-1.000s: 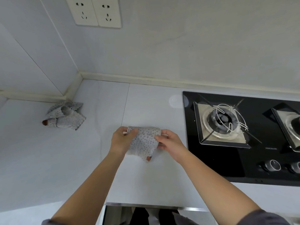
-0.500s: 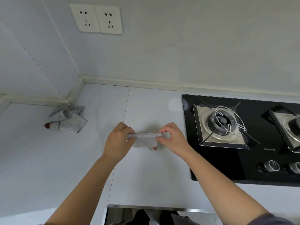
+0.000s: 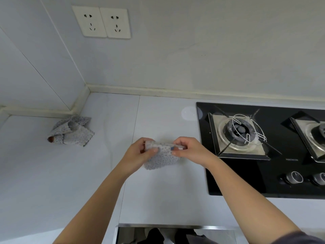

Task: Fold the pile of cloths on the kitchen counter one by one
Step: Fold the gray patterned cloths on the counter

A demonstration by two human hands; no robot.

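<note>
A small grey dotted cloth [image 3: 162, 158] hangs just above the white counter [image 3: 167, 199], held by its top edge. My left hand [image 3: 139, 154] pinches the cloth's left corner and my right hand [image 3: 189, 149] pinches its right corner. The lower part of the cloth droops towards the counter. A second dotted cloth [image 3: 71, 132] lies crumpled at the left, close to the wall corner, apart from both hands.
A black glass gas hob [image 3: 237, 176] with two burners and knobs fills the right side, close to my right hand. The tiled wall carries two sockets [image 3: 102, 22]. A metal counter edge [image 3: 175, 226] runs along the front.
The cloth went from hanging open, to bunched into a thin strip, to hanging again from its top edge. Both hands stayed on it, a little farther from me than before.
</note>
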